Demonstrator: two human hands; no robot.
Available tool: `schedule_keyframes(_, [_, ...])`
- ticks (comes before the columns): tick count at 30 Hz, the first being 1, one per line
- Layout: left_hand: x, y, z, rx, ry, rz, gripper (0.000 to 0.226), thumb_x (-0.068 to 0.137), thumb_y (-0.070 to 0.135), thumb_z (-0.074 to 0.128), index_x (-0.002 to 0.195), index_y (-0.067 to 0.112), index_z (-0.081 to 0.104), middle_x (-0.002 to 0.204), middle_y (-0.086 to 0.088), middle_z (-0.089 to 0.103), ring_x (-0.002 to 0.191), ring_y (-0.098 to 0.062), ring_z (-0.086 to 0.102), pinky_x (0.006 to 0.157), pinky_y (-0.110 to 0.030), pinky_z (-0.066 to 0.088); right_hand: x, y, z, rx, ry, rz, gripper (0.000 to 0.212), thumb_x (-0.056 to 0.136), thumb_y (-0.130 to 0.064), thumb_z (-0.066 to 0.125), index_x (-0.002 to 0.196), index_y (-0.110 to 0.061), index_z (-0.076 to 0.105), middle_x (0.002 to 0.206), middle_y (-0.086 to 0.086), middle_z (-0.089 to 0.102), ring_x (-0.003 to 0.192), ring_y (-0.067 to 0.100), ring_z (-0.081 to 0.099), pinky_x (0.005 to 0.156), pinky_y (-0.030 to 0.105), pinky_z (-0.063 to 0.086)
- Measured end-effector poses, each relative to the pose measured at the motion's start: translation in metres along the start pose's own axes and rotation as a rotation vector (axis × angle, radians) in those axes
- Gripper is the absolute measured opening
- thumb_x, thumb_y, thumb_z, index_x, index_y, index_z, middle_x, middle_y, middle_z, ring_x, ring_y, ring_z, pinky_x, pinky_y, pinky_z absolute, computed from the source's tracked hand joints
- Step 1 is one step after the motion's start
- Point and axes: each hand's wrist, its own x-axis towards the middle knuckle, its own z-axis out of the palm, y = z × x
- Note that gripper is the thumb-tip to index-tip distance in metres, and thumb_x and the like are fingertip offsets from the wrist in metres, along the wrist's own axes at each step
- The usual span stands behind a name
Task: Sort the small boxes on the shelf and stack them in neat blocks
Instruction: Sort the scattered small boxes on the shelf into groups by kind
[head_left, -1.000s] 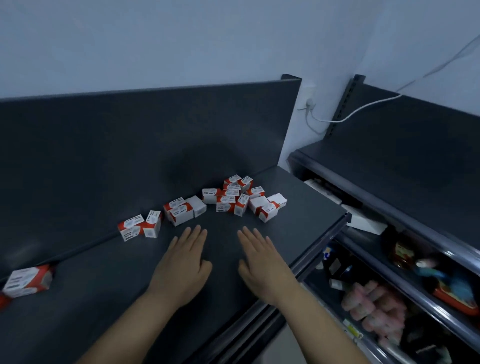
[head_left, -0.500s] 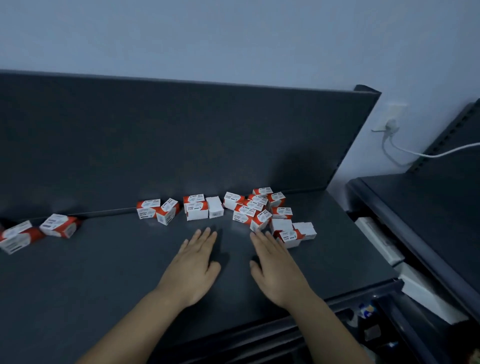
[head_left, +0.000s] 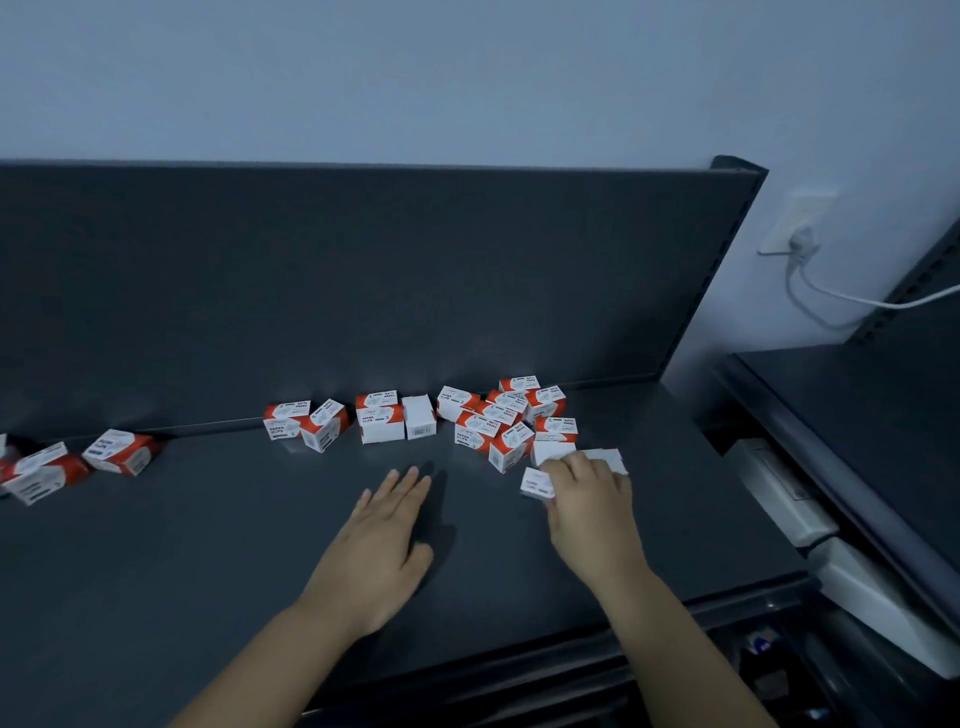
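Bare left hand on a bare forearm, left of centre. Bare right hand, likewise uncovered down to the near edge.

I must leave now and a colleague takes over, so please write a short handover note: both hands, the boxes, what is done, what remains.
Left hand: flat on the shelf, holding nothing.
Right hand: fingers curled over a small box at the front edge of the main pile.
Boxes: main pile jumbled near the back panel; four boxes in a loose row to its left; other boxes lying at the far left.
Done: no neat block yet.
Left: sort all boxes and stack them in blocks.
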Motion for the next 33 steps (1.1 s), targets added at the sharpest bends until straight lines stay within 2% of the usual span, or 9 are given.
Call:
schedule_keyframes(2, [-0.001,0.003,0.000,-0.062,-0.001,0.031,0.070,0.091,0.034,0.030,0.156,0.026,0.006,0.161,0.014,-0.001,0.143,0.003,-0.013,0.114,-0.016,-0.011,-0.002,-0.013,-0.003,0.104,-0.025,-0.074,0.043,0.079,-0.024,0.076,0.119,-0.025,0.062,0.112,-0.003,0.059,0.105,0.023,0.056,0.090,0.045,0.042])
schedule_keyframes(4, [-0.003,0.005,0.003,-0.142,-0.010,0.068,0.072,0.094,0.020,0.045,0.155,0.029,0.006,0.160,0.018,-0.001,0.143,0.007,-0.012,0.113,-0.010,-0.008,-0.005,-0.030,-0.002,0.450,-0.153,-0.082,0.046,0.091,-0.024,0.064,0.134,-0.027,0.050,0.126,-0.007,0.054,0.118,0.016,0.049,0.102,0.037,0.036])
schedule_keyframes(7, [-0.007,0.000,0.011,-0.188,-0.042,0.106,0.080,0.093,0.020,0.056,0.151,0.037,0.003,0.159,0.023,0.003,0.143,0.011,-0.006,0.115,-0.010,-0.002,-0.009,-0.053,0.004,0.775,-0.285,-0.106,0.039,0.094,-0.020,0.061,0.130,-0.025,0.047,0.126,-0.005,0.057,0.115,0.009,0.052,0.098,0.025,0.043])
schedule_keyframes(15, [0.006,-0.016,0.027,-0.258,0.100,0.001,0.064,0.091,0.030,0.065,0.146,0.035,0.033,0.148,0.016,0.035,0.138,0.004,0.025,0.109,-0.009,0.016,0.006,-0.035,0.016,0.536,-0.106,-0.239,0.034,0.100,-0.036,0.049,0.131,-0.023,0.057,0.133,-0.009,0.050,0.121,0.014,0.036,0.102,0.022,0.029])
schedule_keyframes(19, [0.006,-0.013,0.030,-0.236,0.192,-0.017,0.057,0.091,0.031,0.065,0.142,0.035,0.041,0.138,0.023,0.045,0.129,-0.003,0.044,0.105,-0.016,0.029,0.018,0.021,0.007,0.438,0.220,-0.012,0.031,0.089,-0.021,0.057,0.120,-0.020,0.062,0.124,-0.003,0.059,0.115,0.026,0.050,0.092,0.025,0.032])
schedule_keyframes(22, [0.007,-0.016,0.032,-0.216,0.193,-0.025,0.057,0.090,0.036,0.064,0.143,0.036,0.042,0.140,0.018,0.051,0.127,-0.006,0.047,0.107,-0.025,0.037,0.020,0.058,0.005,0.220,-0.082,0.131,0.058,0.092,-0.028,0.059,0.145,-0.024,0.035,0.150,-0.004,0.037,0.136,0.024,0.033,0.106,0.045,0.033])
schedule_keyframes(24, [0.008,-0.019,0.033,-0.218,0.193,-0.029,0.057,0.089,0.039,0.064,0.142,0.039,0.042,0.137,0.020,0.053,0.123,-0.005,0.050,0.104,-0.026,0.040,0.021,0.068,0.006,0.171,-0.233,0.122,0.059,0.095,-0.032,0.056,0.148,-0.028,0.029,0.152,-0.004,0.033,0.136,0.021,0.034,0.109,0.048,0.028])
schedule_keyframes(28, [0.007,-0.021,0.034,-0.238,0.202,-0.044,0.057,0.088,0.040,0.065,0.141,0.042,0.042,0.133,0.025,0.054,0.120,-0.002,0.049,0.100,-0.021,0.038,0.012,0.062,0.001,0.327,-0.107,0.056,0.047,0.090,-0.030,0.065,0.135,-0.027,0.049,0.129,-0.003,0.051,0.116,0.022,0.046,0.098,0.039,0.036])
schedule_keyframes(33, [0.007,-0.024,0.034,-0.259,0.198,-0.042,0.056,0.087,0.042,0.066,0.139,0.044,0.044,0.133,0.028,0.053,0.121,0.000,0.050,0.103,-0.025,0.040,-0.004,0.007,-0.014,0.674,-0.047,-0.093,0.041,0.084,-0.029,0.073,0.122,-0.029,0.057,0.108,-0.024,0.052,0.108,0.003,0.042,0.087,0.021,0.041])
